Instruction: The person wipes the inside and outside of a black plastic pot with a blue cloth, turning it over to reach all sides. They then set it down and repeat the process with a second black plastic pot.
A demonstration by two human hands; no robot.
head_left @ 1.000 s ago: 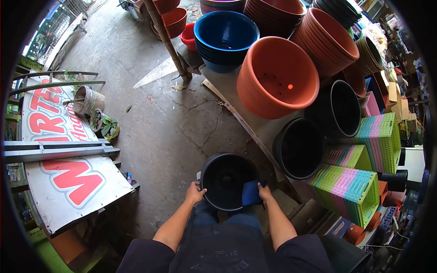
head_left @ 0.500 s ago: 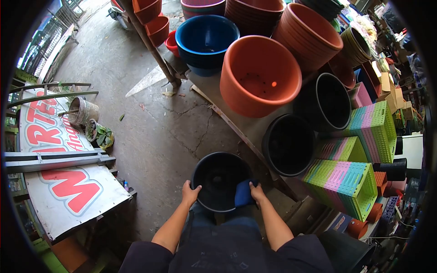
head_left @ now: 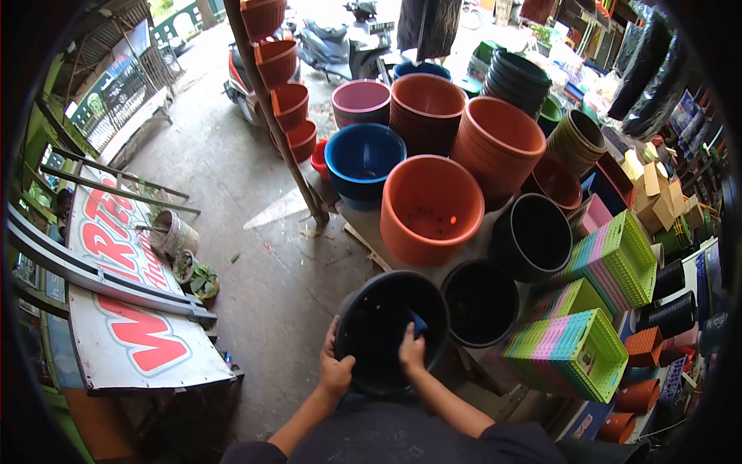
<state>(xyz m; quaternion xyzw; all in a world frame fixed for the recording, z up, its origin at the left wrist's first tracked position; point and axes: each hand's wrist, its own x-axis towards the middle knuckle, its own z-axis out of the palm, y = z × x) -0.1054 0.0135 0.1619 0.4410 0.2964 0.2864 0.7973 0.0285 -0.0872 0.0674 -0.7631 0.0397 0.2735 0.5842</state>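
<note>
A round black plastic pot [head_left: 367,309] is held tilted in front of my body, its open mouth facing me. My left hand [head_left: 336,365] grips its left rim, with the thumb over the edge. Inside the pot, my right hand [head_left: 412,348] is closed on a blue cloth [head_left: 418,323], close to the inner wall on the right; most of the cloth is hidden by the fingers. Just right of the held pot stands another black pot [head_left: 481,301], with a taller black pot [head_left: 533,238] behind it.
An orange pot [head_left: 431,209] and a blue pot stack [head_left: 365,158] stand ahead, near a wooden post [head_left: 278,124]. Green, pink and blue baskets [head_left: 568,352] are stacked at right. A lettered sign [head_left: 151,332] lies at left. Scooters [head_left: 340,46] are parked farther back.
The held pot has risen and tipped toward me. My right hand has gone from the rim into the pot with the cloth. The head view has tilted up, showing more background.
</note>
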